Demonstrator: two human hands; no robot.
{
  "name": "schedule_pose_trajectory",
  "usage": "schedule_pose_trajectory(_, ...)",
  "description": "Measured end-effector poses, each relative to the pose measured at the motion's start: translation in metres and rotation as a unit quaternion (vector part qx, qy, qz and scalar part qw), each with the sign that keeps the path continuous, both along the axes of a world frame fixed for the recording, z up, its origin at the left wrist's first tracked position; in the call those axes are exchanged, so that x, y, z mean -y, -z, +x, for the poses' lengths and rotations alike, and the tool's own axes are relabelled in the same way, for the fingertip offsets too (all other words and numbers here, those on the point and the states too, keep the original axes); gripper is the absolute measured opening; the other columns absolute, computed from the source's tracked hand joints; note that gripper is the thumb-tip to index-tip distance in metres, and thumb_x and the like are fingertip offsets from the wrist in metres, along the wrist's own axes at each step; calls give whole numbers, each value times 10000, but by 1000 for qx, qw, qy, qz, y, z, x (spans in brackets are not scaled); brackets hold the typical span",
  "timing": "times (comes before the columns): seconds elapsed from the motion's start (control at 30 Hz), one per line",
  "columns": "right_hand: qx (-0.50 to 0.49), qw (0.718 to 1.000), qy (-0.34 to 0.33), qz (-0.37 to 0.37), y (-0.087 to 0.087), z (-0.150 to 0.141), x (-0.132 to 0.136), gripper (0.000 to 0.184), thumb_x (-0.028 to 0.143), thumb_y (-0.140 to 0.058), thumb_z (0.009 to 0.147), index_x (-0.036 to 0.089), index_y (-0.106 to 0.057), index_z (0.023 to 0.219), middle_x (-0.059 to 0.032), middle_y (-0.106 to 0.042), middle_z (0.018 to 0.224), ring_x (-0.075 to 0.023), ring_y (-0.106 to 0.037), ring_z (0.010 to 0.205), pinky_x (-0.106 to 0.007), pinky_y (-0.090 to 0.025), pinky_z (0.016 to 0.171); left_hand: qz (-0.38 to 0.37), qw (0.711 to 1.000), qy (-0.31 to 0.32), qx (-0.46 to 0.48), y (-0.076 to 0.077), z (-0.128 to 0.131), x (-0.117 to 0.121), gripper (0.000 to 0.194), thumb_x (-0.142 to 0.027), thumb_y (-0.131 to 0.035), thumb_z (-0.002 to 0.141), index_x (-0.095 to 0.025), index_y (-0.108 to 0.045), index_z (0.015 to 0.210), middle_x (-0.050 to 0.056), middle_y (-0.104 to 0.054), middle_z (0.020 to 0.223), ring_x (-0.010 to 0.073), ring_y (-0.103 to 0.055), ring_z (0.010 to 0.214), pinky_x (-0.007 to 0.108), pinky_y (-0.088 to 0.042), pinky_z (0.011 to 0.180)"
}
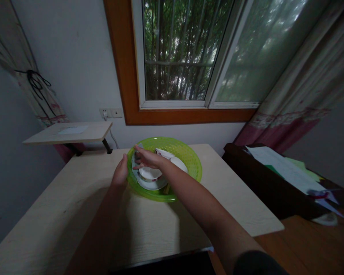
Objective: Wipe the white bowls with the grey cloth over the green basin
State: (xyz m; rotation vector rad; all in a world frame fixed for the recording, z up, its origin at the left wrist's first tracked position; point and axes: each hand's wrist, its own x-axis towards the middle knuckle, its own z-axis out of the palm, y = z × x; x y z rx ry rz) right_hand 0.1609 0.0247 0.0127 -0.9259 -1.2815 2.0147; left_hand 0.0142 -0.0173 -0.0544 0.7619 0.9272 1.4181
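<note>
A round green plastic basket (193, 162) sits on the table near the wall. My left hand (120, 172) is at its left rim, thumb up, the other fingers mostly hidden behind the side. My right hand (146, 157) reaches across into the basket, its thumb and fingers apart. Just beyond its fingertips, along the inner left wall, is a greyish, thin item (134, 166) whose kind I cannot make out. Below that hand a white bowl (150, 173) rests on a white plate (151, 186). Another white dish (179, 163) and a white piece with red marks (163, 153) lie partly behind my right forearm.
A small raised shelf (71, 131) with a paper on it stands at the table's back left. Wall sockets (110, 112) with a cord are behind it. To the right, a dark cabinet (246, 168) carries papers and scissors. A dark object (166, 263) lies at the near edge.
</note>
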Motion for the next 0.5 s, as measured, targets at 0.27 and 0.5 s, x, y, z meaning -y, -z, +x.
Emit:
schedule_pose_trajectory(0.27,23,998,-56,-33,-9,15,-1,672,658,-284,1078,269,-325,1625,-130,-663,1227,-209,-747,794,-455,-674,746,-21,1000,-12,8,-11,5,7,631,-664,-627,932,-131,-709,1261,147,-801,1001,321,-770,984,439,-615,879)
schedule_pose_trajectory(0.5,1,1000,-3,9,3,4,-8,578,615,-343,1091,285,-480,1544,-152,-563,1520,-251,-658,1265,-457,-600,1001,-10,1000,-4,13,-10,6,7,628,-639,-605,953,-148,-693,1334,150,-801,1099,343,-739,1115,457,-592,952)
